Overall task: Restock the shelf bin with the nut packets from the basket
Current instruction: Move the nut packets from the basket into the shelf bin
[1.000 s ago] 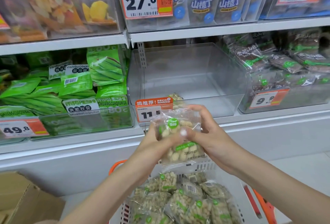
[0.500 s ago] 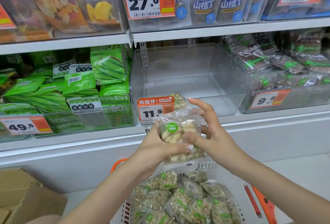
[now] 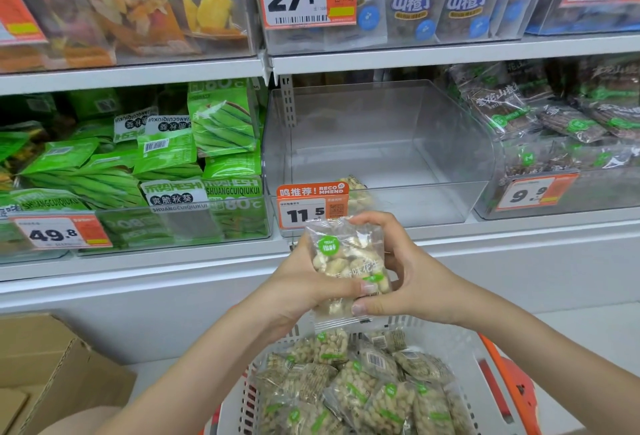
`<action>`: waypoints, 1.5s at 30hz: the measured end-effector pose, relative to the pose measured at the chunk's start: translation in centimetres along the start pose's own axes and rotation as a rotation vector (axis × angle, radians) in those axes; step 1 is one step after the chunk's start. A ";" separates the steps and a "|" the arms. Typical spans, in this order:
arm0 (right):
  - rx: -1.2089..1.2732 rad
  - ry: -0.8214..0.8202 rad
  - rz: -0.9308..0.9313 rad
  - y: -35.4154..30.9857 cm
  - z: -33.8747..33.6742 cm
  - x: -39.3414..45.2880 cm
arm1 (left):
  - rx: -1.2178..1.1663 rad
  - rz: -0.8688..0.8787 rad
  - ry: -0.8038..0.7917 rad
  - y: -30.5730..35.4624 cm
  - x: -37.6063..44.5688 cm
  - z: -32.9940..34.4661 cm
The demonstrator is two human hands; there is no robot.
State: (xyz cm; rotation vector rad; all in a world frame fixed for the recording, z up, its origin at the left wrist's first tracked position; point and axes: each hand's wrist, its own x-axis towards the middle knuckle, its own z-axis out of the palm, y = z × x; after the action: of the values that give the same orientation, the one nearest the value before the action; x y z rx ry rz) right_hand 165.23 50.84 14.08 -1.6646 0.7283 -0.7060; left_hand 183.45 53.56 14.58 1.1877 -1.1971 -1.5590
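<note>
Both hands, left (image 3: 298,290) and right (image 3: 412,282), grip one crinkly clear nut packet (image 3: 348,261) before the transparent bin (image 3: 478,143).

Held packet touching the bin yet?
Apart. The head view shows the packet, gripped by the left hand and right hand, below and in front of the bin.

A nut packet (image 3: 348,263) is held between the left hand (image 3: 304,287) and the right hand (image 3: 412,280), in front of the shelf bin (image 3: 381,154) and above the basket (image 3: 460,362). More nut packets (image 3: 360,389) lie in the basket. One packet (image 3: 358,192) lies in the bin, behind the price tag (image 3: 311,206) on its front. Okra snack bags (image 3: 166,157) sit to the bin's left. A cardboard box (image 3: 59,365) stands left of the basket.
</note>
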 end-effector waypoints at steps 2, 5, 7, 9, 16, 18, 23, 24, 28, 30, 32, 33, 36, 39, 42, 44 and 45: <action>-0.005 0.026 -0.023 0.1 0.1 0.1 | -0.007 0.019 0.000 0.1 0.2 0.1; 0.001 0.077 -0.061 0.0 0.1 0.2 | 0.011 0.079 0.028 0.8 0.3 0.2; 0.014 0.093 -0.066 0.0 -0.1 0.3 | 0.057 0.107 0.008 1.3 0.4 0.2; 0.053 0.103 -0.069 -0.1 -0.5 0.6 | 0.084 0.153 -0.004 1.8 0.6 0.3; 0.167 0.347 -0.160 -3.0 -4.7 2.9 | 0.878 0.811 0.533 2.8 3.1 -3.7; 0.156 0.395 -0.174 -4.3 -6.7 4.6 | 1.242 0.937 0.576 2.9 4.4 -5.3; -0.124 0.384 -0.142 -4.4 -9.9 11.6 | 1.488 0.816 0.425 2.2 6.2 -5.4; -0.196 0.361 -0.127 -3.8 -10.0 13.1 | 1.511 0.807 0.398 1.8 6.5 -5.5; -0.331 0.356 -0.028 -0.9 -9.6 19.1 | 1.513 0.800 0.354 1.3 7.4 -6.1; -0.403 0.349 0.016 0.1 -10.0 22.3 | 1.521 0.814 0.369 1.4 7.7 -6.2; -0.454 0.333 0.029 0.5 -10.2 25.3 | 1.515 0.829 0.375 1.4 8.2 -6.5; -0.492 0.338 0.041 0.7 -10.0 26.7 | 1.497 0.828 0.366 1.5 8.4 -6.6; -0.509 0.321 -0.047 2.1 -8.5 29.7 | 1.459 0.801 0.336 1.3 8.6 -6.8; -0.428 0.301 -0.097 5.2 -8.3 31.2 | 1.462 0.792 0.314 1.0 8.6 -6.8; -0.544 0.235 -0.052 6.4 -8.6 31.2 | 1.491 0.776 0.364 1.1 8.6 -6.7; -0.657 0.286 -0.019 6.9 -8.6 31.3 | 1.506 0.773 0.392 1.1 8.5 -6.5; -0.695 0.329 0.001 6.9 -8.2 31.2 | 1.501 0.777 0.396 1.1 8.4 -6.3</action>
State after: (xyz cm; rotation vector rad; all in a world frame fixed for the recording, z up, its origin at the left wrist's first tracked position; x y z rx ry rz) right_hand 177.83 20.53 11.23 -2.1915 1.3162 -0.7865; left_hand 187.84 44.00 13.37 1.4195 -2.1954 0.3701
